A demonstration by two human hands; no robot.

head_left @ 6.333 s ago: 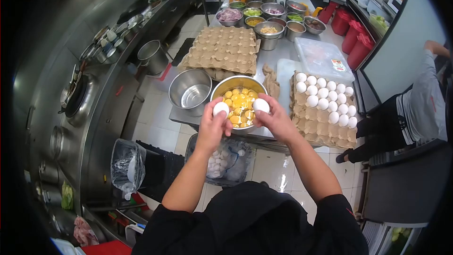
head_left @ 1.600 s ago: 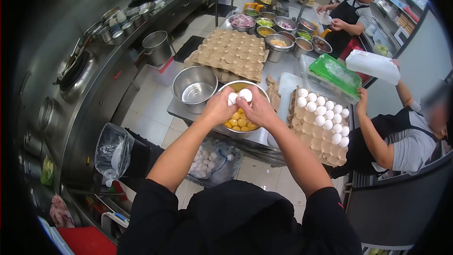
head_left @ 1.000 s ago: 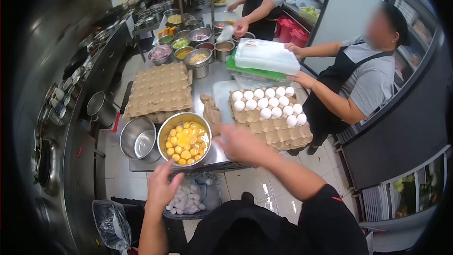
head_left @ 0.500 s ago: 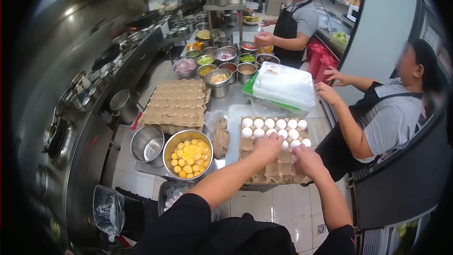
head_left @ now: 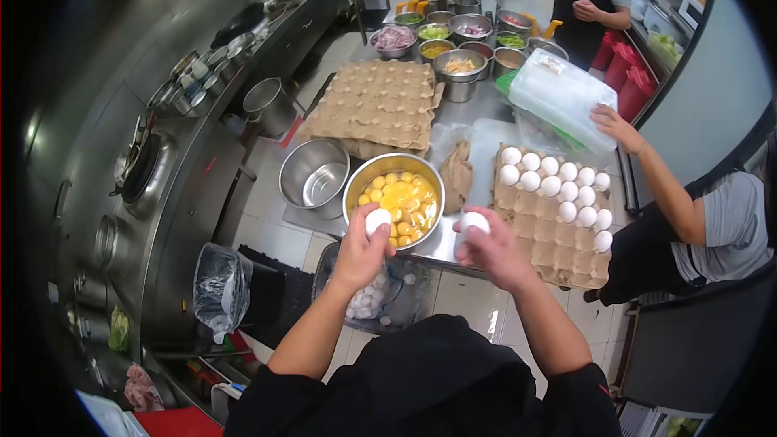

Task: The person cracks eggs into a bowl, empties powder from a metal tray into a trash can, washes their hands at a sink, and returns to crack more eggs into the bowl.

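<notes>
A white egg (head_left: 378,222) is held in my left hand (head_left: 360,252), at the near left rim of a steel pot (head_left: 350,186). Many yellow yolks (head_left: 410,194) lie in that pot. My right hand (head_left: 499,252) grips another egg (head_left: 475,222), to the right of the pot and apart from it; its fingers are slightly blurred. To the right, a cardboard egg tray (head_left: 538,236) has white eggs (head_left: 569,190) in its far rows and along its right side. Below my left hand stands a bin (head_left: 405,307) with white eggshells (head_left: 368,299) in it.
An empty steel pot (head_left: 314,171) stands left of the yolks. Stacked empty egg trays (head_left: 376,105) lie behind it. Bowls of chopped food (head_left: 396,38) fill the far counter. At right, a co-worker's hand (head_left: 617,125) touches a lidded plastic container (head_left: 562,97). Another person stands behind.
Both my hands have moved left from the egg tray to the yolk pot, each now with an egg. My view has turned left. The co-worker's hand has come onto the plastic container.
</notes>
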